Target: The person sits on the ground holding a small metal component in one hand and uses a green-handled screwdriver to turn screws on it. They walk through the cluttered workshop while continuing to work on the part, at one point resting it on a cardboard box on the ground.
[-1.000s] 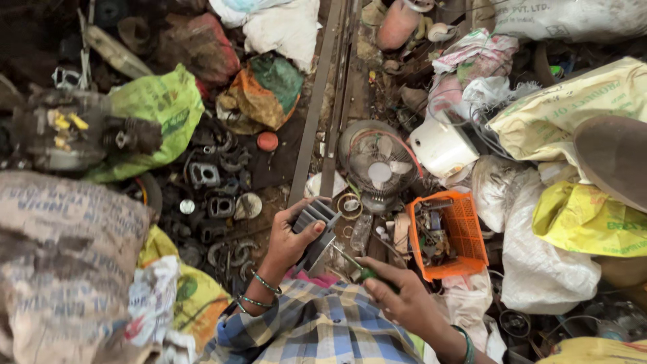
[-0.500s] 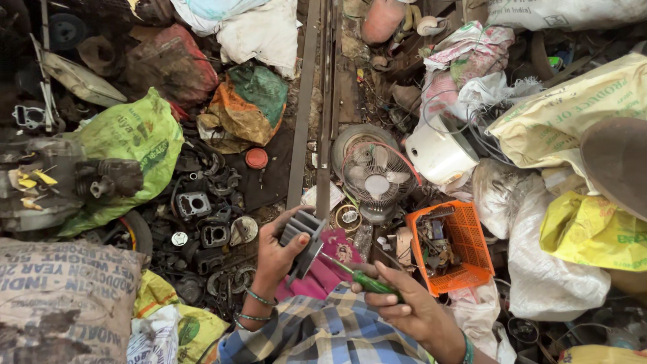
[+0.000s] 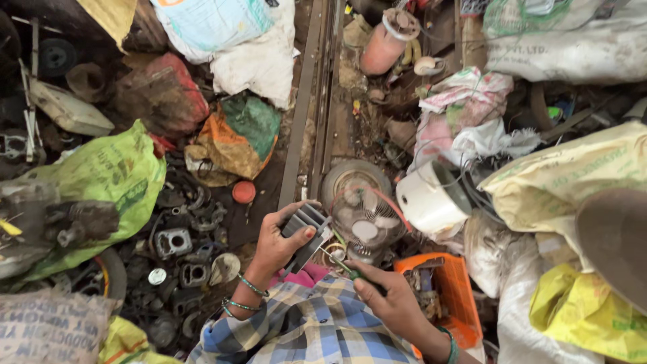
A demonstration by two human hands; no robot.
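Observation:
My left hand [image 3: 275, 244] grips a small grey finned metal part [image 3: 306, 232], thumb on its face, held above my lap. My right hand [image 3: 391, 303] holds a green-handled screwdriver [image 3: 356, 275] whose thin shaft points up-left toward the grey part's lower edge. Bangles ring my left wrist and a green band my right. A checked blue and yellow sleeve covers my arms at the bottom edge. Just beyond the hands lies a small fan [image 3: 365, 226] with a wire guard.
An orange plastic crate [image 3: 445, 296] of scrap sits right of my right hand. A white cylindrical pot [image 3: 431, 199] lies beside the fan. Dark metal parts [image 3: 178, 253] litter the ground at left. Green [image 3: 111, 185], yellow [image 3: 586, 317] and white [image 3: 566, 175] sacks surround the spot.
The view has drifted, so the whole scene sits higher and more to the right. Both hands stay on the grey part and screwdriver, with the screwdriver tip closer to the part.

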